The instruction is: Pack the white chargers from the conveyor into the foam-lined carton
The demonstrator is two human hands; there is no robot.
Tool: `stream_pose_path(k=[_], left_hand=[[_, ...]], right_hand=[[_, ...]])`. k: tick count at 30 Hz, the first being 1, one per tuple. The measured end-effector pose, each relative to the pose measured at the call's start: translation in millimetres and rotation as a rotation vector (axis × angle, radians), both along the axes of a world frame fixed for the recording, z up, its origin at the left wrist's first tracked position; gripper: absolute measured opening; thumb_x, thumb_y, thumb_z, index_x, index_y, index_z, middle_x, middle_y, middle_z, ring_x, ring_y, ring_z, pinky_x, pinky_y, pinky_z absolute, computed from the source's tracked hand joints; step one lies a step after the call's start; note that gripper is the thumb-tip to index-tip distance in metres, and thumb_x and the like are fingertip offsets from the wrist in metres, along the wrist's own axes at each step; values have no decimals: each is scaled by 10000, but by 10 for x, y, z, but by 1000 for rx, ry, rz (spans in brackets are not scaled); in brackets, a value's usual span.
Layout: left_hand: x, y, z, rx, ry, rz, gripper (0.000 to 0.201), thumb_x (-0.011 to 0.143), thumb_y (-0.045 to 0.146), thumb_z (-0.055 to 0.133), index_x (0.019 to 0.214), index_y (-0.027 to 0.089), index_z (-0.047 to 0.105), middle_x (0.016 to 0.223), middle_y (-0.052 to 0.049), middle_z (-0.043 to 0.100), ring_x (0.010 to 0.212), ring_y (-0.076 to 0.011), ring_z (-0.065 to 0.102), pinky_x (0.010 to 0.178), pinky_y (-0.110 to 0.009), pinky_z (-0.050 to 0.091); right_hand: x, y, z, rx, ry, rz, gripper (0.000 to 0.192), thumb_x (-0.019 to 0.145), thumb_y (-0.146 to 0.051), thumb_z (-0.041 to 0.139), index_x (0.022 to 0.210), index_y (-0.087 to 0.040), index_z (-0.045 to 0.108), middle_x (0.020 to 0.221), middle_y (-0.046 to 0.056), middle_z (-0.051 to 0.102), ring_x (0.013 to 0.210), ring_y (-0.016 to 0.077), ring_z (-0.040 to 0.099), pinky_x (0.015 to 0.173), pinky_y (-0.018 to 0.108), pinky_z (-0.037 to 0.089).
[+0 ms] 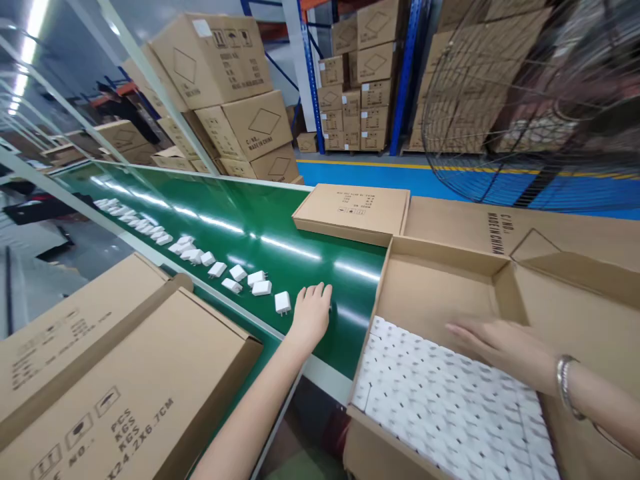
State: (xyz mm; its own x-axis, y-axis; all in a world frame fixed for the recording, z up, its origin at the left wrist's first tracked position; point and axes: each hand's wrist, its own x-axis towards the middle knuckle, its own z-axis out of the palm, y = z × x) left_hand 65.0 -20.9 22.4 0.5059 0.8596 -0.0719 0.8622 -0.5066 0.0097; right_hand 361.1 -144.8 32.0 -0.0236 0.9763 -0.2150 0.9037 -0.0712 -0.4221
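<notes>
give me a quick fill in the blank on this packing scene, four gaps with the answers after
The left hand is over the belt, which is coloured ____.
The right hand is over the open box, whose packed pieces are coloured ____.
A bracelet circles the ____ wrist.
The floor beyond the belt is mostly ____.

Missing words: green; white; right; blue.
</notes>
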Motion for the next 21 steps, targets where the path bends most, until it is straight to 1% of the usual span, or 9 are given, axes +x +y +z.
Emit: stream_pose_path(k=[3,5,8,11,13,15,17,19,21], left_hand=[[-87,26,-183,17,80,-8,343,802,43,339,1087,155,494,1094,-95,576,1033,-227,495,922,-381,336],[-75,22,-206,23,83,4,284,807,42,327,980,146,526,924,-86,616,924,-216,534,883,-369,358],[-121,-77,-74,99,49,68,224,808,67,341,930,144,513,853,-94,607,886,-236,538,800,-364,386],[-292,-307,124,113,-94,179,149,762,117,433,891,170,485,795,-59,595,791,-222,568,641,-303,405],[-433,-476,206,64,-247,288,142,749,161,465,887,194,466,749,-16,587,671,-183,582,542,-259,383],[-566,-601,208,41,-435,364,171,751,177,463,918,214,457,758,10,596,608,-147,585,504,-230,372],[-680,-664,132,48,-626,341,215,739,149,454,939,228,464,790,21,610,625,-125,592,529,-209,393],[-768,-680,13,60,-779,270,211,727,120,445,902,227,492,794,20,610,676,-118,591,584,-201,415],[-820,-673,-101,44,-890,244,176,742,115,429,854,219,516,800,9,601,725,-121,578,634,-208,425]], right_hand=[[-390,442,153,140,-26,83,355,866,-434,302,844,-249,604,867,71,662,780,271,610,610,404,468],[-769,751,220,261,8,184,298,881,-356,316,960,-235,577,951,57,649,843,220,603,699,361,483],[-1358,1198,214,382,-112,357,268,898,-247,314,1036,-209,541,1000,56,625,908,192,577,721,320,480],[-1866,1569,92,402,-222,554,279,861,-112,354,1055,-194,537,1030,70,611,956,202,545,697,310,468],[-2151,1719,-39,385,-232,736,316,806,-59,435,1059,-219,538,1083,50,597,974,187,527,683,282,457],[-2384,1775,-178,362,-244,921,332,767,-77,526,1046,-256,542,1160,19,563,1008,172,503,679,259,448],[-2551,1775,-282,335,-263,1042,261,755,-125,580,978,-260,569,1135,6,576,1010,167,496,684,253,443],[-2661,1785,-310,314,-298,1069,164,773,-127,563,904,-223,592,1002,29,622,972,177,514,695,266,445],[-2765,1847,-260,307,-334,1012,152,785,-108,534,908,-172,594,927,79,626,955,207,520,719,299,450]])
